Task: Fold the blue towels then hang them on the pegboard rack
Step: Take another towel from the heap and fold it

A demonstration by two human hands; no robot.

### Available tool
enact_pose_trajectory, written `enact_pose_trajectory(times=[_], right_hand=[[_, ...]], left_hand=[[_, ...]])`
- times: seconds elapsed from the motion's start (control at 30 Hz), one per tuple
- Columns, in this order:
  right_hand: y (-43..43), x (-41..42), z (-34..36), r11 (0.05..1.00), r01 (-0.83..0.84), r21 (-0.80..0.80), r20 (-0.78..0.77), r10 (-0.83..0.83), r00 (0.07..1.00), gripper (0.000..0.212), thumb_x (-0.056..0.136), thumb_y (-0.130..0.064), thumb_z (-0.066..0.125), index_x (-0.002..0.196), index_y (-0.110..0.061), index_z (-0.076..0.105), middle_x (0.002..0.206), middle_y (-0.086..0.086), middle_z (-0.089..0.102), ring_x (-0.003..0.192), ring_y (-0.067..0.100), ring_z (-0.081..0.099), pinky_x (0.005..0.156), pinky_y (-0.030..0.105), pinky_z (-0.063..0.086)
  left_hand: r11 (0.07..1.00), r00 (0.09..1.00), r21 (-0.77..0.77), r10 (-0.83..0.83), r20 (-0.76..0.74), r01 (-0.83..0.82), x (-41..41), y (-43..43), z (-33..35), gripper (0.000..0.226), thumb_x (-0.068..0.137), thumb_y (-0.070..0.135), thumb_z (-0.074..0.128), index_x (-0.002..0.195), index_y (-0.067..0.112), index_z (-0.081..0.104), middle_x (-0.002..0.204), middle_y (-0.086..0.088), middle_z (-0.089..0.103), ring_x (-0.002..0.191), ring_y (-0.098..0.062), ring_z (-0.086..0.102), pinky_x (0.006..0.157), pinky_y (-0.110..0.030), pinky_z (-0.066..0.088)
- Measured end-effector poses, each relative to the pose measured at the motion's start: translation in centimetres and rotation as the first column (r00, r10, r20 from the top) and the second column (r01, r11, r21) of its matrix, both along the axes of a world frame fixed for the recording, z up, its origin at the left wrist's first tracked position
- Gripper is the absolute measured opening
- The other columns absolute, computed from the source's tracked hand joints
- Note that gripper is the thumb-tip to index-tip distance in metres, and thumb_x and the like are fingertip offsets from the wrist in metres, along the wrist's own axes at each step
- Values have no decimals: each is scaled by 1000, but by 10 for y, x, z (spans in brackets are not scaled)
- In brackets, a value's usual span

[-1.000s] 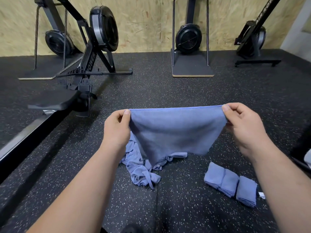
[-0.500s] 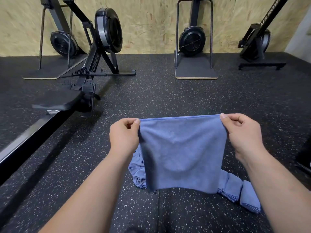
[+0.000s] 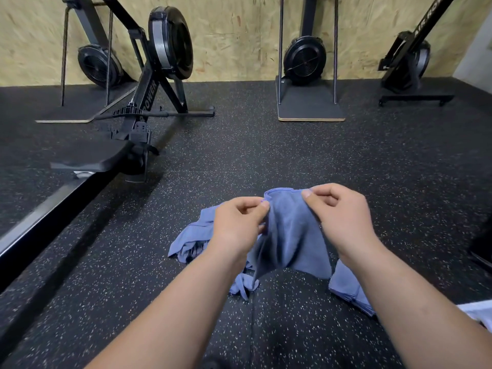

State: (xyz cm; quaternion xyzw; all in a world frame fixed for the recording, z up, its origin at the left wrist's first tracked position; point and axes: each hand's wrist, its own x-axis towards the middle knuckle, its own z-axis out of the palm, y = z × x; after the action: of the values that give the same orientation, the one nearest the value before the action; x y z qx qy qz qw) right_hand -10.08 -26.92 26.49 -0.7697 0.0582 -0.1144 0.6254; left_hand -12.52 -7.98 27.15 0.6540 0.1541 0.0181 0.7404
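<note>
A blue towel [image 3: 292, 235] hangs in the air between my hands, its top edge bunched into a short loop. My left hand [image 3: 239, 222] pinches one top corner and my right hand [image 3: 343, 219] pinches the other, the two hands close together. Below my left hand a crumpled heap of blue towels [image 3: 191, 241] lies on the floor. Folded blue towels [image 3: 348, 288] lie on the floor at the right, partly hidden by my right forearm. The pegboard rack is out of view.
Black speckled rubber floor [image 3: 292, 155] all around. A rowing machine [image 3: 138, 123] with its long rail runs along the left. Two more machines [image 3: 306, 62] stand against the chipboard wall at the back. A white object [image 3: 479, 312] shows at the right edge.
My hands have come together, bringing the two top corners of the towel close, so the spread towel now hangs narrow and doubled. The hands also sank lower in the view.
</note>
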Motion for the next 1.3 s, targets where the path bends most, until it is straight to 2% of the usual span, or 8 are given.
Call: enact_pose_trajectory(times=[0.17, 0.37, 0.67, 0.8, 0.97, 1.03, 1.13, 1.3], right_hand=[[22, -12, 0, 988, -93, -123, 48, 99, 994, 6, 90, -22, 84, 87, -24, 79, 82, -12, 79, 76, 7, 74, 81, 37, 62], [27, -17, 1, 973, -118, -197, 51, 130, 990, 9, 90, -23, 83, 87, -30, 78, 83, -20, 78, 76, 3, 75, 83, 36, 63], [35, -27, 3, 936, -91, -341, 161, 153, 975, 13, 93, -16, 80, 100, -26, 83, 98, -15, 74, 83, -6, 70, 74, 5, 49], [37, -30, 0, 943, -105, -315, 190, 172, 967, 18, 90, -15, 83, 105, -24, 82, 104, -14, 71, 86, -1, 74, 84, 22, 61], [30, -26, 3, 946, -48, -322, 207, 119, 971, 21, 81, -20, 92, 95, -28, 78, 95, -16, 71, 79, 1, 72, 76, 17, 58], [23, -20, 4, 949, -76, -305, 164, 131, 978, 16, 84, -21, 90, 91, -30, 78, 89, -15, 74, 78, 4, 71, 75, 20, 59], [13, -8, 2, 946, -108, -307, 113, 149, 982, 14, 89, -20, 85, 89, -32, 77, 83, -23, 75, 77, 5, 70, 76, 20, 58], [1, -1, 4, 935, -132, -330, 106, 175, 979, 17, 92, -20, 83, 91, -36, 77, 85, -26, 75, 80, 1, 70, 72, 7, 48]], left_hand=[[996, 999, 93, -24, 39, 20, -2, -12, -6, 3, 95, 8, 78, 96, 11, 77, 89, -16, 79, 77, -20, 70, 90, -53, 63], [991, 997, 133, -10, 74, 0, -4, -12, -5, 5, 94, 7, 78, 98, 9, 77, 85, -8, 79, 79, -15, 74, 86, -42, 65], [995, 994, 95, -9, 108, -1, -6, -11, -6, 9, 96, 2, 73, 102, 7, 78, 90, -6, 81, 90, -21, 79, 92, -44, 64], [999, 993, 39, -40, 112, 35, -10, -12, -3, 20, 99, -2, 62, 106, 6, 79, 98, -10, 81, 97, -23, 79, 97, -45, 62], [989, 982, -2, -150, 118, 151, -15, -12, 11, 33, 98, -4, 48, 107, 4, 80, 102, -12, 81, 105, -28, 77, 100, -43, 61], [975, 970, 112, -207, 127, 194, -12, -7, 13, 31, 99, -3, 52, 105, 9, 80, 100, -6, 82, 101, -23, 77, 94, -37, 62], [862, 958, 485, -245, 147, 146, -2, 11, 6, 25, 96, 7, 65, 106, 26, 77, 90, 6, 79, 82, -10, 73, 77, -29, 57], [435, 943, 883, -330, -27, 177, 4, 36, 0, 29, 99, 33, 70, 126, 41, 65, 106, 6, 52, 87, -11, 57, 82, -28, 44]])
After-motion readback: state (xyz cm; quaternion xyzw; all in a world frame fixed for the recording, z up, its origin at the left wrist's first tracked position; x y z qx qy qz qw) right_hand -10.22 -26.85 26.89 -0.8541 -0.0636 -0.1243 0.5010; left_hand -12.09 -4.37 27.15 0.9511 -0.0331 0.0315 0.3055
